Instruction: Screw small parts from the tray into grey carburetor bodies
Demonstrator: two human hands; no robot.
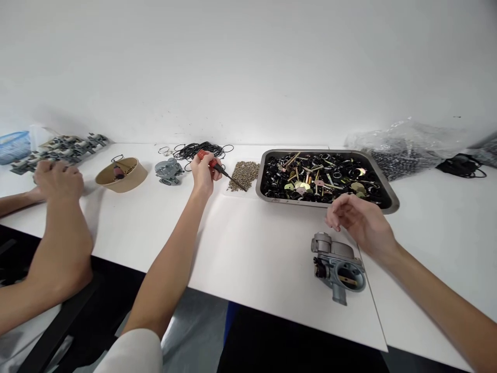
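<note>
My left hand is closed around the red handle of a screwdriver. The screwdriver's dark shaft slants down to the right, and its tip is at a heap of small brass-coloured screws in a shallow clear tray. My right hand hovers by the front rim of a metal tray, fingers loosely curled but apart, with nothing visible in them. Just below it a grey metal carburetor lies on the white table, its round bore with a brass-coloured plate facing me.
Black rings and brass-coloured parts fill the metal tray. Left of my left hand are another carburetor, black rubber rings and a tan bowl with a screwdriver. A co-worker's hand is near several carburetors. A plastic bag lies right.
</note>
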